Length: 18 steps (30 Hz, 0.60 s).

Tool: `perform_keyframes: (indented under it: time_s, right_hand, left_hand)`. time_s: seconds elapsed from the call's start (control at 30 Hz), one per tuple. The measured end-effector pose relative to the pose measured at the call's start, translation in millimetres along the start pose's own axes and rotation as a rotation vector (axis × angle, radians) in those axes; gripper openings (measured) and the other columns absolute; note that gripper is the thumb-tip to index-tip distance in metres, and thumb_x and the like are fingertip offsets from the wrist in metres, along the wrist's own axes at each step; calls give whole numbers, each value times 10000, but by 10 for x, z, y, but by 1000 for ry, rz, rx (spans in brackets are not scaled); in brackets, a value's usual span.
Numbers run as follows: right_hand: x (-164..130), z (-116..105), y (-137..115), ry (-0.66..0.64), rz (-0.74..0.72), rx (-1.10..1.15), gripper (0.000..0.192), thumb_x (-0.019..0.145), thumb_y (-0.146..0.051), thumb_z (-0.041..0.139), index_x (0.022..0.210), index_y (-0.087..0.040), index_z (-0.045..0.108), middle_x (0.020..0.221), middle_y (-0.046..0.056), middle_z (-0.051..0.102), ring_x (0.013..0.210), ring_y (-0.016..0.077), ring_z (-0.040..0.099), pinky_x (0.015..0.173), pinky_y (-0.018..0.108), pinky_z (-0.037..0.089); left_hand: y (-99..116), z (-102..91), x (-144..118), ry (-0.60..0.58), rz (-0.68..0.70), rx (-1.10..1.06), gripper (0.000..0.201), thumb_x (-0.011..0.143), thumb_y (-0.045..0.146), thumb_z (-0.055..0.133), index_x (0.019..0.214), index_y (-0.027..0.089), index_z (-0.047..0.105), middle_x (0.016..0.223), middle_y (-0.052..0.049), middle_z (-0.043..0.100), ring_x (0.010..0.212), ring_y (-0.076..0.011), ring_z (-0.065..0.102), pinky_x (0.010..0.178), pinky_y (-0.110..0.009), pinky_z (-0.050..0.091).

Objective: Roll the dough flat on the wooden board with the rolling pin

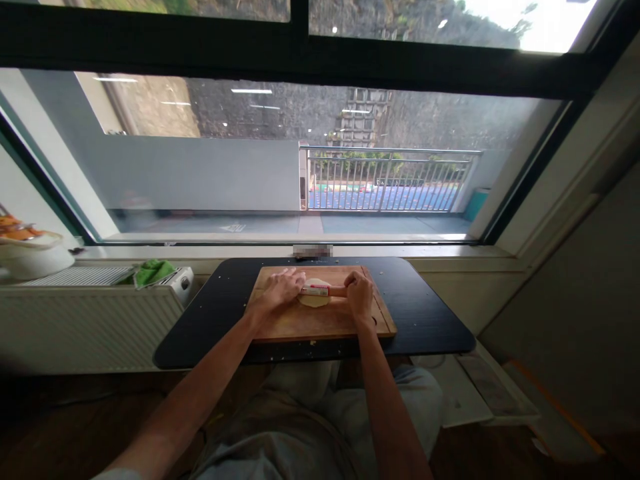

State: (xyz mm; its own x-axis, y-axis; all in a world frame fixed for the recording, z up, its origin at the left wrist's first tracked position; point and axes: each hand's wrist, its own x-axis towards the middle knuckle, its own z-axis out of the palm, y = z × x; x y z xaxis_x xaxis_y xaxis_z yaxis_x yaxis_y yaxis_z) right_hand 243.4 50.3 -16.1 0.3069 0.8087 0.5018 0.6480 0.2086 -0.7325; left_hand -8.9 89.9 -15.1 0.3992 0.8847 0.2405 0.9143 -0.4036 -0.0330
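A slim wooden rolling pin (321, 291) with a white and red label lies crosswise over a flat, pale round of dough (315, 302). Both rest on a wooden cutting board (305, 327). My right hand (359, 293) is closed around the pin's right end, the fingers curled in a fist. At the other end, my left hand (284, 288) lies over the pin and hides its tip, with the fingers reaching forward and close together. The dough's edge shows in front of and behind the pin, between the two hands.
Under the board stands a black table (425, 320) with pale crumbs on it. A white radiator (90, 327) at the left carries a green cloth (154, 272) and a white pot (33, 257). A wide window (200, 173) rises behind the table; my legs are below its front edge.
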Motion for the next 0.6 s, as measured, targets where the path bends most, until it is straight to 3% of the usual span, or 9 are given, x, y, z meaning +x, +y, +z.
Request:
perform_keyframes:
  time_s: [0.17,0.4,0.6]
  right_hand:
    - [3,-23,-73,-19,24,10,303,806,-79,451,651,-225,666,735,35,722,722,192,618,724,297,405]
    - [-21,-15,-86,-39,39,-1,328,886,-80,449,686,-220,669,767,24,735,738,172,635,738,281,415]
    - [-23,-18,-81,-74,64,-17,315,884,-90,466,702,-222,687,787,35,754,743,182,639,707,277,416]
  left_hand:
    - [123,-58,-102,63,-177,-89,460,1151,434,370,1311,256,763,1508,-112,710,1372,-278,682,1168,-431,533]
    - [148,-123,-139,46,-169,-97,458,1141,426,372,1277,290,787,1523,-62,707,1384,-273,670,1195,-432,502]
    - [193,-162,-227,48,-190,-93,479,1147,433,356,1302,258,774,1529,-96,700,1361,-280,681,1186,-433,505]
